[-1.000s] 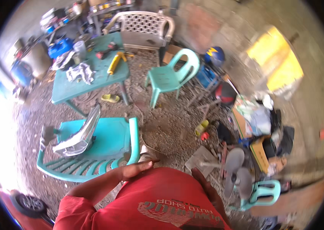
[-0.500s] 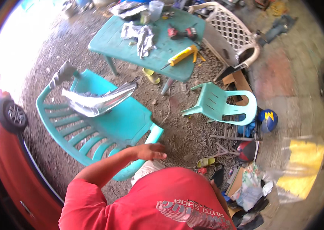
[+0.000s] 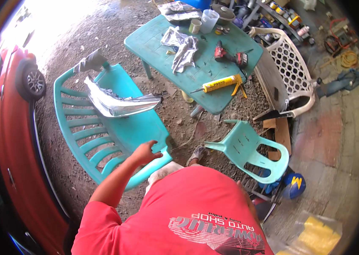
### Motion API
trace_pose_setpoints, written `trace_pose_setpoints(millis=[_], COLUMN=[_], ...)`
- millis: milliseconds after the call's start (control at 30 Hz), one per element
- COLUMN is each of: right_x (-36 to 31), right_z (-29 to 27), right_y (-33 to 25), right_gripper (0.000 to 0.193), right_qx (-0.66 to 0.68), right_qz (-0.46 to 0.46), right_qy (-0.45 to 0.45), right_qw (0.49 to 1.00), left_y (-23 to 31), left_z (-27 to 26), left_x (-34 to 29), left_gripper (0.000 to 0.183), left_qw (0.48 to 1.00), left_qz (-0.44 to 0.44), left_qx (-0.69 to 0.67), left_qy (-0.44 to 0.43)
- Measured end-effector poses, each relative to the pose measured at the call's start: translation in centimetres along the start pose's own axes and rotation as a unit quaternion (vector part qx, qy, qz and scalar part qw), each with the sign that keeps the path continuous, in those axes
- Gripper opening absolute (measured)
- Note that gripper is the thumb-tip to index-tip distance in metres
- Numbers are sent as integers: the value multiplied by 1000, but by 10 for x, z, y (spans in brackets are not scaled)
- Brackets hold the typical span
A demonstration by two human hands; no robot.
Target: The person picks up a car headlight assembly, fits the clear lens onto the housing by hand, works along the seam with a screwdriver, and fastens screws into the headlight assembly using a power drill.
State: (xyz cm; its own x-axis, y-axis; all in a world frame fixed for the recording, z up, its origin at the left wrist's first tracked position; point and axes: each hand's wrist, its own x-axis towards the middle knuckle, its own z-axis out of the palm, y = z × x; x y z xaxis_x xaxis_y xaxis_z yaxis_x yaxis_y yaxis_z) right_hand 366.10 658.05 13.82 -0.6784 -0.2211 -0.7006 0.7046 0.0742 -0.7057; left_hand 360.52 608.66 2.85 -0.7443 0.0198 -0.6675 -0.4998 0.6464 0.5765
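A: Left hand (image 3: 146, 154): where, and holding what?

B: Nothing seen in it. Hangs over the front corner of the teal chair (image 3: 145, 129), by the armrest (image 3: 152, 171); contact, cannot tell. Thumb and index finger stand apart, clear gap between.

A: Right hand (image 3: 248, 197)?

B: Only a sliver past the edge of the red shirt (image 3: 179, 191). Its fingers: cannot tell.

A: And the lamp housing (image 3: 115, 107)?

B: Lies on the chair seat, broad end against the slatted back, narrow end pointing across the seat. Apart from the left hand.

A: Best handling, in judgement?

B: Both hands, one under each end. Fingers on the frame, off the clear face, which likely marks easily. Lift straight before turning; an edge could snag a slat. Footing first: the gravel (image 3: 179, 121) looks uneven.

A: Anything to keep clear of?

B: The green surface (image 3: 149, 46) close by: yellow caulking gun (image 3: 219, 83), nozzle toward the chair side; red drill (image 3: 230, 56) beyond; pale cloth (image 3: 183, 49).
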Motion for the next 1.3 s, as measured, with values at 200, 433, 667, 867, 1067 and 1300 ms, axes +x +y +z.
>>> trace_pose_setpoints(millis=[200,433,667,867,1067,1300], right_x=[60,130,154,169,211,264], right_z=[-76,-133,-176,-148,-104,-60], right_y=[-55,-70,-78,-151,-217,-273], right_gripper=[69,66,58,53,56,67], right_qx=[-80,-206,-246,-291,-377,-542], right_qz=[22,61,134,191,180,134], right_qy=[-64,-109,-22,27,39,3], right_qw=[995,970,960,937,908,830], left_y=[32,46,30,7,-24,-21], left_z=[19,-9,-55,-97,-101,-106], left_x=[24,84,212,333,400,401], left_gripper=[88,91,98,110,112,60], left_qw=[995,980,966,944,955,964], left_qz=[-58,-84,-130,-116,-102,-80], left_qx=[42,111,166,237,264,245], left_qy=[76,143,151,199,85,57])
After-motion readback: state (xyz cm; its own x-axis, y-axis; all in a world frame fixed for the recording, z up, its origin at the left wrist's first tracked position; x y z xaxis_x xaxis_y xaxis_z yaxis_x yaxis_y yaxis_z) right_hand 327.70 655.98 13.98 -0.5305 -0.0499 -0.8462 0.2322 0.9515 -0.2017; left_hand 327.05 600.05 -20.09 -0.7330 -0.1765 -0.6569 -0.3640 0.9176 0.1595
